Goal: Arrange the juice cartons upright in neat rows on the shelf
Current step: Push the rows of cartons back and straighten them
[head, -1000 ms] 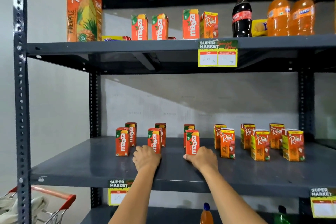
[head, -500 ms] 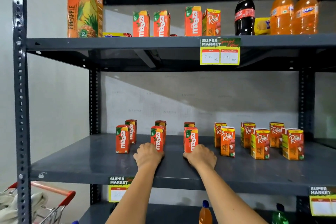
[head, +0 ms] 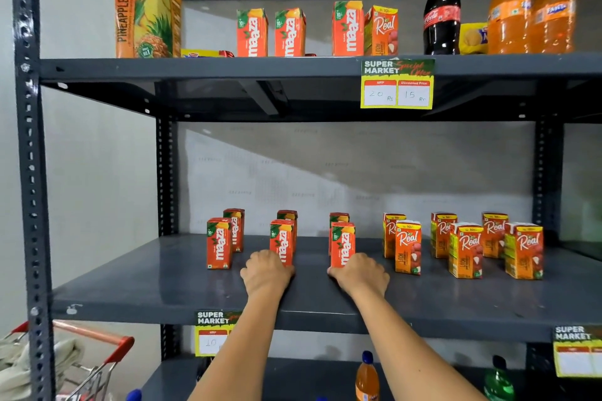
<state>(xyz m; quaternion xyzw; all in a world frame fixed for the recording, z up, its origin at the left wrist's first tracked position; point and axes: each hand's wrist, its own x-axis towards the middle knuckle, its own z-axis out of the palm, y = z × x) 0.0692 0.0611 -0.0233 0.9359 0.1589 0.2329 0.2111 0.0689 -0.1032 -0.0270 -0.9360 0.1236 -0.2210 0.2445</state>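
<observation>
On the middle shelf (head: 130, 286), both hands nudge two near-row Maaza cartons into line.

The left hand (head: 265, 272) curls against the base of the middle carton (head: 281, 241); the right hand (head: 358, 273) does likewise on the next carton rightward (head: 342, 242). Whether either truly grips is unclear. Pushing low and evenly should keep them upright, level with the far-left carton (head: 219, 242).
</observation>
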